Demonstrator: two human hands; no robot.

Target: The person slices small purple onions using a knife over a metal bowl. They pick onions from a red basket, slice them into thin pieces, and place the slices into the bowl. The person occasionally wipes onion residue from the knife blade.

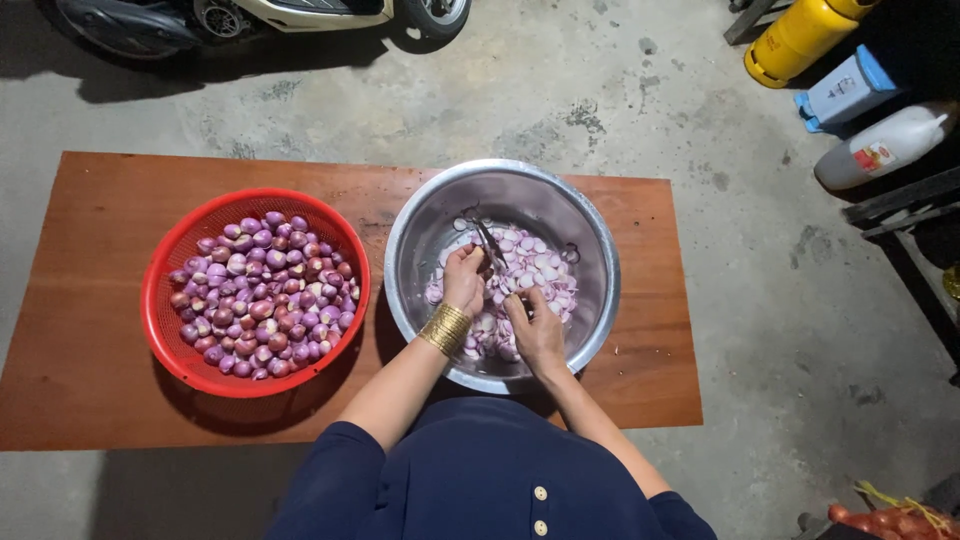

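My left hand (463,278), with a gold bangle on its wrist, is closed around a small dark knife (490,247) over a large steel bowl (598,262). My right hand (537,325) is just beside it, fingers pinched on a shallot (513,298) above the heap of pale pink shallot slices (540,265) in the bowl. A red plastic basket (160,300) to the left of the bowl is full of whole peeled purple shallots (265,295). Both containers stand on a low brown wooden table (90,360).
The table stands on a concrete floor. A scooter (260,15) is parked beyond its far edge. At the far right are a yellow gas cylinder (800,38), a blue-and-white container (850,90) and a white jug (885,148). A bag of reddish onions (890,520) lies at bottom right.
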